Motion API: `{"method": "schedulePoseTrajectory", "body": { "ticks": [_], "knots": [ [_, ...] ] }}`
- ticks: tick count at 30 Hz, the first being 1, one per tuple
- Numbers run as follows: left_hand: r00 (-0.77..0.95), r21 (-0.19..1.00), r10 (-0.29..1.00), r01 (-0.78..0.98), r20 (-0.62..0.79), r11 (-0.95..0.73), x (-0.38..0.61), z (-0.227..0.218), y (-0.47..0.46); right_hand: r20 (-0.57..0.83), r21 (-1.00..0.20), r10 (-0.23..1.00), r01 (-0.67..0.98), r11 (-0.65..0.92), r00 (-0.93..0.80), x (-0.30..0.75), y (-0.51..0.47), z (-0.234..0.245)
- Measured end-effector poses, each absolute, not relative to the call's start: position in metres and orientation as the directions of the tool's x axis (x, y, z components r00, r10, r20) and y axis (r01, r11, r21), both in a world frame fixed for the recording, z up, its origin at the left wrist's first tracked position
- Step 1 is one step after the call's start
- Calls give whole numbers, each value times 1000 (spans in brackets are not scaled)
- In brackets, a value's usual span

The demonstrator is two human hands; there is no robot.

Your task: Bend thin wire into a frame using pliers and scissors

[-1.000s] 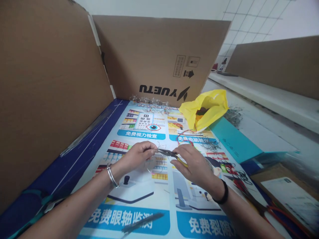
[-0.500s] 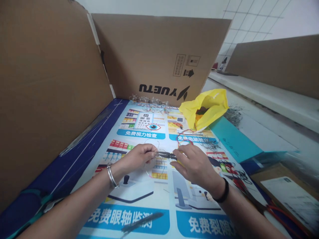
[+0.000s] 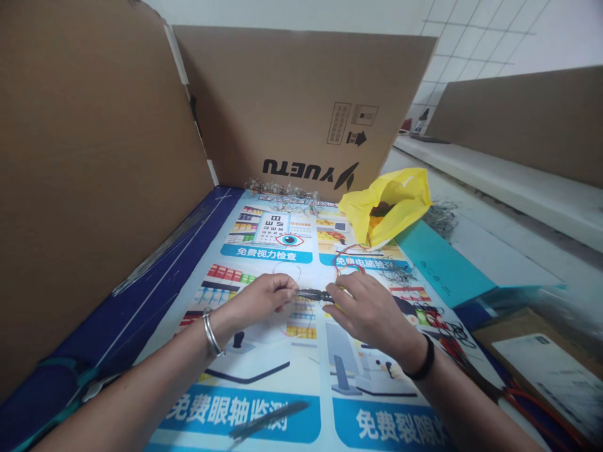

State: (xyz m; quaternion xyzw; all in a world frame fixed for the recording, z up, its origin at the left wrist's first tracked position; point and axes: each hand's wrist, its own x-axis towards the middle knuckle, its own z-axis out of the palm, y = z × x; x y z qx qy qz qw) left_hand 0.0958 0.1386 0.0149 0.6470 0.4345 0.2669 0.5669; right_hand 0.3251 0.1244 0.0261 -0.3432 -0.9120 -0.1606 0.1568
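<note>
My right hand (image 3: 360,307) is wrapped round a pair of pliers (image 3: 311,294), whose dark jaws point left. At the tips of those jaws, my left hand (image 3: 276,294) pinches a thin wire (image 3: 286,331) between thumb and fingers. Faint loops of the wire hang above and below the left fingers; its exact ends are too fine to make out. Both hands are held over a printed poster (image 3: 264,392). Red and yellow cords (image 3: 340,254) lie just behind the right hand.
A yellow bag (image 3: 400,201) lies gaping at the back right, beside a turquoise folder (image 3: 452,263). Tangled wire pieces (image 3: 282,189) lie along the cardboard wall (image 3: 282,94). A dark wire bundle (image 3: 268,422) rests in front; black cord loops (image 3: 455,329) lie at right.
The pliers' jaws look closer together than before and have turned slightly. The wire loops have shifted a little. Both hands stay in nearly the same place.
</note>
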Motion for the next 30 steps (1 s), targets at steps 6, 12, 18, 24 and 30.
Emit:
{"method": "schedulePoseTrajectory", "body": {
  "ticks": [6, 12, 18, 24, 30],
  "knots": [
    [474, 965, 865, 260, -165, 42, 96, 14, 138, 422, 252, 536, 662, 706, -732, 326, 125, 22],
    [458, 962, 870, 268, -181, 58, 97, 16, 138, 448, 267, 513, 658, 704, -732, 328, 125, 19],
    [432, 965, 882, 247, -189, 86, 98, 25, 136, 482, 116, 550, 672, 731, -682, 327, 126, 15],
    [383, 967, 914, 251, -134, 36, 98, 22, 138, 498, -142, 653, 690, 710, -571, 328, 132, 9],
    [280, 969, 959, 245, -39, -32, 99, 17, 140, 659, -301, 689, 734, 609, -301, 336, 139, 5]
  ]
}}
